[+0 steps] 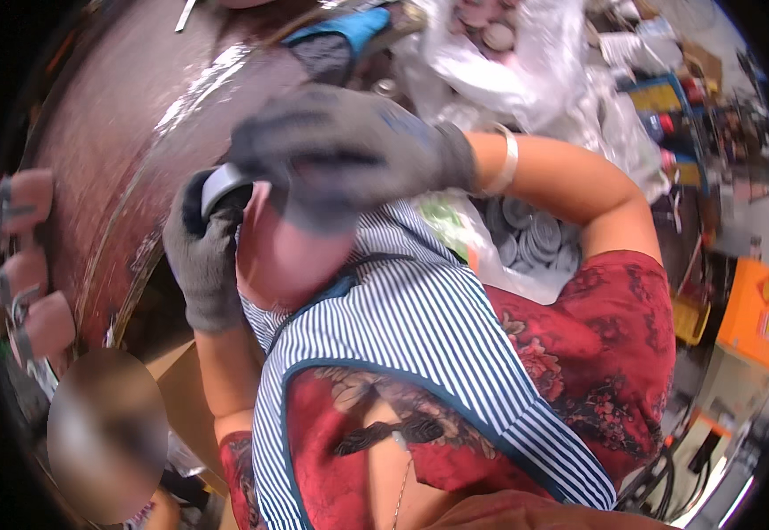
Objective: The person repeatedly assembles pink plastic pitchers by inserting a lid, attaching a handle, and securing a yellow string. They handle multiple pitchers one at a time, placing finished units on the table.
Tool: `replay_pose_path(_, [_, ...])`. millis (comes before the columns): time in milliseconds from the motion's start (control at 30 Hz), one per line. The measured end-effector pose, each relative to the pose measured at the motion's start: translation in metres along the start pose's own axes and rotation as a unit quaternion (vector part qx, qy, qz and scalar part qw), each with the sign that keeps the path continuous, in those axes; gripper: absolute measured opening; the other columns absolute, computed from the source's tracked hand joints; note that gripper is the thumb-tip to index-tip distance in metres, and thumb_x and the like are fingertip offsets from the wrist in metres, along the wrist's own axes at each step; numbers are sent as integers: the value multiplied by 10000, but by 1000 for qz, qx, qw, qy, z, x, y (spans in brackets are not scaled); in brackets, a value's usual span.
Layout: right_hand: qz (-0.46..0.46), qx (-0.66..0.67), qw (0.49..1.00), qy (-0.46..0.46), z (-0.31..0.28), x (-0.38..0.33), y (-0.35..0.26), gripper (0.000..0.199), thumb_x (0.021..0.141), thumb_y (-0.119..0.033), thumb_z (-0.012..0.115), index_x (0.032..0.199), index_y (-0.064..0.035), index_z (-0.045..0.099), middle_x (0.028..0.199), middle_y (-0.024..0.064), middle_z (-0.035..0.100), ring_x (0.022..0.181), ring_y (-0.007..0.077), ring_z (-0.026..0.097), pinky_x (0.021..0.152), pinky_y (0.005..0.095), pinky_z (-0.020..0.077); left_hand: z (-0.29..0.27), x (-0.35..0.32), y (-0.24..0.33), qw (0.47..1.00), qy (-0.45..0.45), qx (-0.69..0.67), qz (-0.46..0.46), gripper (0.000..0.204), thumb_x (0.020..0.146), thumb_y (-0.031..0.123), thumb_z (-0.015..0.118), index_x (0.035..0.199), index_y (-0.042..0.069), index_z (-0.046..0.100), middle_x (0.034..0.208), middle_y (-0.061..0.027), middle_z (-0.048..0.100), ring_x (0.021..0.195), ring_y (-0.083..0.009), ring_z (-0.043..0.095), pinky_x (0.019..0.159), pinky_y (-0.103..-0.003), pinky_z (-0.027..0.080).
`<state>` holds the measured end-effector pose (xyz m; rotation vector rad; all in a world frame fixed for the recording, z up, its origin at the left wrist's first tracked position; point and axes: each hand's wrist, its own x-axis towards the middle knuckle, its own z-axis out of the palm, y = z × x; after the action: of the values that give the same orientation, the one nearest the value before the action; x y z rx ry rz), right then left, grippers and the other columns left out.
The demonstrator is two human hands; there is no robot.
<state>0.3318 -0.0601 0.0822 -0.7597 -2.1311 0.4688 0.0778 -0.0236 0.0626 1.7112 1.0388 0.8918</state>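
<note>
In the head view, the left hand (203, 265), in a grey knit glove with dark fingertips, is closed around a grey curved piece (223, 187) like a handle, the thumb on its left side and fingertips inside its bend. A rounded pink vessel (300, 261) lies just right of this grip and reaches nearer to the person, in front of the striped apron (393, 305). Whether the grey piece is fixed to the vessel cannot be made out.

The right hand (349, 146), gloved alike, comes across from the right and lies over the far end of the vessel, its fingers pointing left toward the grey piece. It is blurred, so I cannot tell whether it grips or only covers. The vessel's far end is hidden beneath it.

Beyond the hands is a dark, glossy table (128, 124), with a blue and dark cloth item (345, 40) on the far side. At the far left stand three pink vessels with grey parts (49, 322). Right of the hands, grey discs (539, 238) lie in clear plastic, near the right forearm.
</note>
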Motion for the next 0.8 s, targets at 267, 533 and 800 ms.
replay_pose_path(267, [434,238,861,118,13,-73,61,461,943,-215,587,1368,-47,529,1177,150,637,988,273,665,908,346,537,52,-29,27,996,-89,1,-14,433,918,154,714,1310,25,581,1191,-114,661,1056,-169,636,895,-298,518])
replay_pose_path(533, [689,-93,699,166,19,-427,22,480,973,-436,495,1064,-7,689,970,163,708,896,266,660,858,355,512,-25,-41,-7,989,100,-59,-97,361,1051,207,499,1364,32,534,1118,-13,648,907,-93,581,797,-228,457])
replay_pose_path(800, [851,-89,513,-72,214,-580,10,677,839,-516,614,1284,-7,584,1287,296,585,1210,427,569,1023,477,445,-20,-39,-15,985,50,-127,-110,400,1013,119,560,1398,33,490,1137,-91,643,940,-133,629,807,-262,495])
